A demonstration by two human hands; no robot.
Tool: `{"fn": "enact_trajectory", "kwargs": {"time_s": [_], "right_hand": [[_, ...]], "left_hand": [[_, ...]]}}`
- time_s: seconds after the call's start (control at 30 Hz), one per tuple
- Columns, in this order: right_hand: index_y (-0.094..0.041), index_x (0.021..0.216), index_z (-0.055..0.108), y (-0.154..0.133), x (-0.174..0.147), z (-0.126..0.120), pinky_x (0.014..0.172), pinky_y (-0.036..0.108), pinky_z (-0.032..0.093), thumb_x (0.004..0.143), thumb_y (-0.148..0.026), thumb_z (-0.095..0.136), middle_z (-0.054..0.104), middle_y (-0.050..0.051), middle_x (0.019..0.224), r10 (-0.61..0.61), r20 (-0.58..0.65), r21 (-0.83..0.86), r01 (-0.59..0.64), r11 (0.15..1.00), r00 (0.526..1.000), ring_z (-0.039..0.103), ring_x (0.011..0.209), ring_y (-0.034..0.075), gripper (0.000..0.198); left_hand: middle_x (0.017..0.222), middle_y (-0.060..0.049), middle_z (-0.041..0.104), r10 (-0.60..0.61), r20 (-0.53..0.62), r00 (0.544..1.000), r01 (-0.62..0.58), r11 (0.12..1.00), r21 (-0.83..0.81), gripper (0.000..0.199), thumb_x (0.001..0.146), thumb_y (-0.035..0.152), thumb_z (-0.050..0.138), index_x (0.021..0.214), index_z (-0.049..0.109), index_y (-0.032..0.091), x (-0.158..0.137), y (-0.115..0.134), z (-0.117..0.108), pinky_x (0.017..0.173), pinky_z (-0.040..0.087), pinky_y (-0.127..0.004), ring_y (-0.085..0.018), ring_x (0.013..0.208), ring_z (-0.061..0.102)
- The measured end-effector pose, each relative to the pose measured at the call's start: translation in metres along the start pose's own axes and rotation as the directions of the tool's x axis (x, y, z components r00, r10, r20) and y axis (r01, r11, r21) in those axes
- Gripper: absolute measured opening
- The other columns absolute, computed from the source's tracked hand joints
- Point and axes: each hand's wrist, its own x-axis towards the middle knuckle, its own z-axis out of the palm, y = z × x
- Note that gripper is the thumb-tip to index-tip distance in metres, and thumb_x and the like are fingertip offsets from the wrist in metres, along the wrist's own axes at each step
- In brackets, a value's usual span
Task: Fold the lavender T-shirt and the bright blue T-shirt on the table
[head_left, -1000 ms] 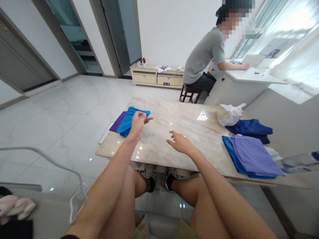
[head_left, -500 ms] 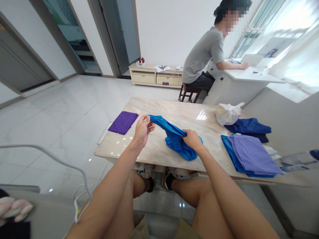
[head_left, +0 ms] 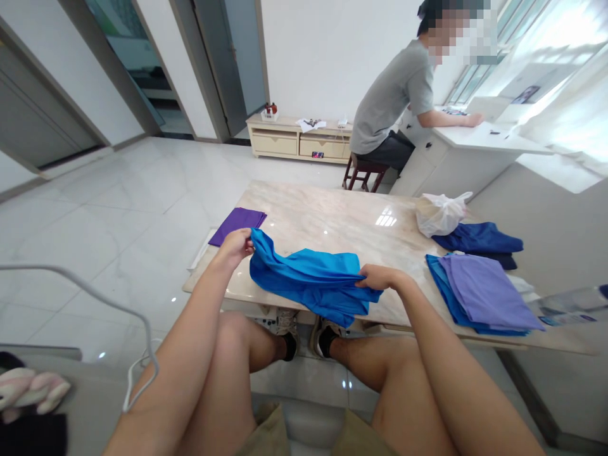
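Bare arms point(head_left: 183, 345) reach forward, the pinched left grip point(head_left: 235, 246) beyond the bent, bare left knee point(head_left: 234, 326), the pinched right grip point(head_left: 379, 277) to that knee's right.

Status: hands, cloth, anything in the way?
Left hand and right hand both gripping blue cloth. It's creased, unfolded unevenly between them, over table. Purple cloth beside left hand, not visibly blocking.

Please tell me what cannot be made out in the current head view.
All in the head view:
- Blue cloth, held by the left hand and right hand: underside hidden by its own folds.
- White plastic bag: contents hidden by its bunched film.
- Clear plastic bottle: label print too small to read; cap cut off by the right edge.
- Pink-and-white soft object: cut off by the left edge.
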Motion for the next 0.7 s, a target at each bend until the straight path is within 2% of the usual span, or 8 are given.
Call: {"fn": "enact_trajectory", "kwargs": {"time_s": [0.07, 0.1, 0.2, 0.23, 0.27, 0.33, 0.53, 0.7], "right_hand": [[-0.020, 0.069, 0.076, 0.001, -0.002, -0.012, 0.079, 0.034, 0.058, 0.075, -0.017, 0.063, 0.074, 0.005, 0.071, 0.088, -0.292, 0.107, -0.059, 0.993, 0.952, 0.069, 0.074, 0.024, 0.014], [-0.019, 0.078, 0.079, 0.001, -0.005, -0.021, 0.084, 0.036, 0.060, 0.075, -0.016, 0.058, 0.077, 0.008, 0.078, 0.142, -0.532, 0.195, -0.042, 0.980, 0.835, 0.072, 0.081, 0.027, 0.021], [-0.017, 0.114, 0.081, -0.005, -0.015, -0.049, 0.106, 0.044, 0.057, 0.082, -0.016, 0.044, 0.081, 0.013, 0.113, 0.231, -0.969, 0.244, 0.207, 0.947, 0.086, 0.075, 0.112, 0.030, 0.049], [-0.018, 0.123, 0.078, -0.009, -0.019, -0.055, 0.112, 0.046, 0.055, 0.084, -0.016, 0.041, 0.079, 0.014, 0.122, 0.213, -0.971, 0.180, 0.262, 0.948, -0.106, 0.073, 0.120, 0.030, 0.053], [-0.019, 0.127, 0.076, -0.013, -0.021, -0.058, 0.116, 0.046, 0.053, 0.087, -0.017, 0.040, 0.077, 0.014, 0.127, 0.184, -0.960, 0.119, 0.290, 0.950, -0.210, 0.071, 0.125, 0.030, 0.054], [-0.019, 0.125, 0.076, -0.021, -0.022, -0.056, 0.117, 0.046, 0.052, 0.088, -0.017, 0.041, 0.076, 0.014, 0.125, 0.143, -0.967, 0.070, 0.315, 0.946, -0.213, 0.070, 0.126, 0.030, 0.050], [-0.015, 0.117, 0.079, -0.020, -0.008, -0.034, 0.112, 0.044, 0.053, 0.088, -0.018, 0.047, 0.080, 0.014, 0.112, 0.222, -0.974, 0.226, 0.288, 0.931, 0.048, 0.073, 0.113, 0.029, 0.043], [-0.016, 0.101, 0.078, -0.010, -0.011, -0.036, 0.100, 0.043, 0.055, 0.090, -0.027, 0.052, 0.077, 0.014, 0.095, 0.323, -0.945, 0.327, 0.172, 0.929, 0.057, 0.070, 0.097, 0.031, 0.031]], "left_hand": [[0.059, 0.004, 0.058, -0.029, 0.101, 0.995, 0.011, 0.986, 0.168, 0.027, 0.087, 0.019, 0.083, 0.082, 0.057, 0.021, -0.002, -0.004, 0.005, 0.048, 0.043, -0.021, -0.013, 0.046, 0.060], [0.063, 0.002, 0.063, 0.056, 0.088, 0.995, -0.069, 0.986, 0.151, 0.029, 0.088, 0.024, 0.087, 0.087, 0.058, 0.021, -0.003, -0.001, 0.008, 0.053, 0.049, -0.022, -0.016, 0.052, 0.067], [0.095, -0.005, 0.080, 0.518, -0.135, 0.845, -0.534, 0.835, -0.136, 0.037, 0.101, 0.049, 0.081, 0.103, 0.052, 0.026, -0.006, 0.019, 0.020, 0.077, 0.063, -0.027, -0.020, 0.089, 0.081], [0.110, -0.006, 0.083, 0.623, -0.216, 0.752, -0.659, 0.724, -0.204, 0.039, 0.104, 0.055, 0.076, 0.107, 0.049, 0.028, -0.007, 0.026, 0.024, 0.087, 0.064, -0.028, -0.019, 0.103, 0.081], [0.122, -0.007, 0.082, 0.684, -0.266, 0.679, -0.734, 0.635, -0.241, 0.040, 0.106, 0.060, 0.072, 0.110, 0.046, 0.029, -0.007, 0.031, 0.027, 0.094, 0.064, -0.030, -0.019, 0.114, 0.080], [0.130, -0.007, 0.081, 0.716, -0.286, 0.636, -0.771, 0.584, -0.254, 0.038, 0.110, 0.061, 0.064, 0.112, 0.044, 0.030, -0.009, 0.034, 0.035, 0.102, 0.063, -0.032, -0.019, 0.124, 0.077], [0.110, -0.004, 0.080, 0.618, -0.325, 0.716, -0.690, 0.697, -0.196, 0.023, 0.114, 0.048, 0.057, 0.112, 0.043, 0.029, -0.004, 0.011, 0.040, 0.102, 0.063, -0.034, -0.017, 0.108, 0.079], [0.119, -0.007, 0.076, 0.723, -0.356, 0.592, -0.743, 0.661, 0.106, 0.015, 0.109, 0.036, 0.062, 0.111, 0.051, 0.027, -0.005, 0.011, 0.024, 0.117, 0.054, -0.040, -0.021, 0.124, 0.070]]}}
